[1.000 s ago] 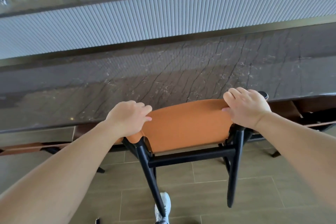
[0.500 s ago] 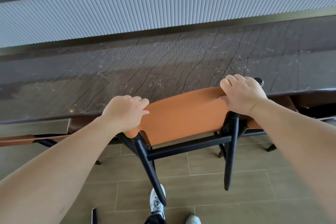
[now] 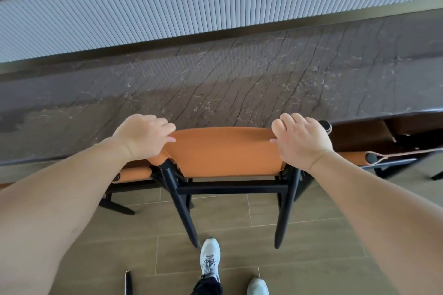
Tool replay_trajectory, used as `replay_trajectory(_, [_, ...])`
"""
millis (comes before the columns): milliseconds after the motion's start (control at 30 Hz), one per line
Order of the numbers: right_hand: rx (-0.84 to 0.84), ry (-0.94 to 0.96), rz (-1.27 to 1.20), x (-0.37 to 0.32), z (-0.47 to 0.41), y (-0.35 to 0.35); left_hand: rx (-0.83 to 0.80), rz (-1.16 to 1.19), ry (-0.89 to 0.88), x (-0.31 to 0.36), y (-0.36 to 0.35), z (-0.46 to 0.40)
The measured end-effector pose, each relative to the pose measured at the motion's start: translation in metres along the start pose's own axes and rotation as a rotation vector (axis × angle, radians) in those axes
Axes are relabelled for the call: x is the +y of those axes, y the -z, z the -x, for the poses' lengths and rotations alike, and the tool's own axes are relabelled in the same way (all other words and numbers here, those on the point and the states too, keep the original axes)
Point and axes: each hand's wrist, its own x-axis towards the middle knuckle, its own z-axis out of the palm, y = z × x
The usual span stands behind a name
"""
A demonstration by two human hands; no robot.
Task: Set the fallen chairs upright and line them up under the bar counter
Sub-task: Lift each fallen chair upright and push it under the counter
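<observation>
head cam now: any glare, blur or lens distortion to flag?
Head view: wide-angle bend curves the counter and ribbed panel; forearms balloon at the edges; pale sheen across the marble, not blown out; left hand, right hand and orange backrest are sharp; corners are softer.

Orange chair [image 3: 223, 151] upright, at bar counter [image 3: 239, 84]

Both hands, left [image 3: 143, 137] and right [image 3: 300, 140], grip orange chair backrest [image 3: 225, 151] at bar counter [image 3: 239, 84] edge.

Matt orange leather chair back [image 3: 225, 151], veined glossy stone counter [image 3: 239, 84]
</observation>
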Motion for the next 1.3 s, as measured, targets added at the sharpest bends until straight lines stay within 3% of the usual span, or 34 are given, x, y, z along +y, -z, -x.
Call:
replay_trajectory(300, [0.032, -0.045, 0.000, -0.015, -0.008, -0.004, 0.074, 0.031, -0.068, -0.027, -0.009, -0.006])
replay_trajectory(700, [0.035, -0.075, -0.028, -0.035, 0.013, 0.000, 0.130, 0.103, -0.018, -0.003, -0.024, 0.023])
replay_trajectory(967, [0.051, -0.002, 0.004, -0.010, 0.024, -0.014, 0.108, 0.087, 0.005, 0.049, -0.022, 0.039])
replay_trajectory(1300, [-0.008, -0.059, 0.038, 0.013, 0.024, -0.029, 0.027, 0.113, 0.135, 0.101, -0.015, 0.038])
